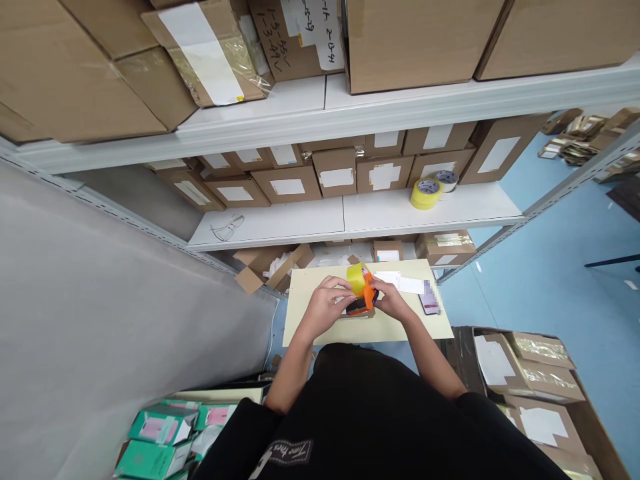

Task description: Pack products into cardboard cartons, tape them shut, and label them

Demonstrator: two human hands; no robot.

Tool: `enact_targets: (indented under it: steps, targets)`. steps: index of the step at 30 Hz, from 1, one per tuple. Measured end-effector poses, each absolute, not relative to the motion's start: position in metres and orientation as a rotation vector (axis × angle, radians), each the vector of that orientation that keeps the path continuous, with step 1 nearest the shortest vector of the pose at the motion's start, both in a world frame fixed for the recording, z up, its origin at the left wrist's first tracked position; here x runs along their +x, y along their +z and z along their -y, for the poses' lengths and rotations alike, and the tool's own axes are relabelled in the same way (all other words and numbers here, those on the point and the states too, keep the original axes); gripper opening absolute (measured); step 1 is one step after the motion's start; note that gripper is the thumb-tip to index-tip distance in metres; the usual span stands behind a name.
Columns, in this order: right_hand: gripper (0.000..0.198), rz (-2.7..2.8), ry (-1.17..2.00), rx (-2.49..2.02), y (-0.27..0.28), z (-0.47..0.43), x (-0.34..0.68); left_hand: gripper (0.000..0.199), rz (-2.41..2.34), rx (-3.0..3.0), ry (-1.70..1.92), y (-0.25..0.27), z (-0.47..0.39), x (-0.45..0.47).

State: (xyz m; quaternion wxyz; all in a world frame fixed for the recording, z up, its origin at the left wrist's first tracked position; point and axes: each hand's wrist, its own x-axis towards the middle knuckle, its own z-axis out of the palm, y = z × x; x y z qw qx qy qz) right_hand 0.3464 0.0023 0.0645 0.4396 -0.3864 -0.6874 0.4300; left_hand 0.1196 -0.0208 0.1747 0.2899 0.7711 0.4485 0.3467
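Note:
Over the cream tabletop (310,327), an orange tape dispenser (369,293) carries a roll of yellow packing tape (356,279). My right hand (391,301) grips the dispenser from its right side. On the other side, my left hand (326,308) has its thumb and fingers closed at the lower edge of the tape; the exact pinch point is too small to see clearly. Beneath the dispenser lies a small cardboard box (369,314), mostly hidden by the dispenser and my hands. White paper slips (411,285) and a phone (429,299) lie right of my right hand.
A shelf (300,222) ahead holds cardboard boxes (287,183), tape rolls (426,193) and glasses (227,228). An opened box (250,280) sits left of the table. Packed parcels fill a large carton (595,413) at right; green boxes (150,459) lie lower left, beside a grey wall (125,280).

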Motion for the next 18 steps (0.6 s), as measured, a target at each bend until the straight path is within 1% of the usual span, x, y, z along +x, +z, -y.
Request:
enact_targets:
  steps: [6, 14, 18]
  targets:
    - [0.006, 1.719, 1.12, -0.92, 0.058, -0.002, 0.345, 0.024, -1.153, 2.103, 0.911, 0.17, 0.03, 0.122]
    - [0.024, 1.679, 1.195, -0.992, 0.056, -0.002, 0.351, 0.021, -1.231, 2.095, 1.132, 0.163, 0.028, 0.12]
    - [0.029, 1.717, 1.325, -0.978, 0.06, -0.003, 0.351, 0.02, -1.297, 2.02, 1.202, 0.156, 0.022, 0.113]
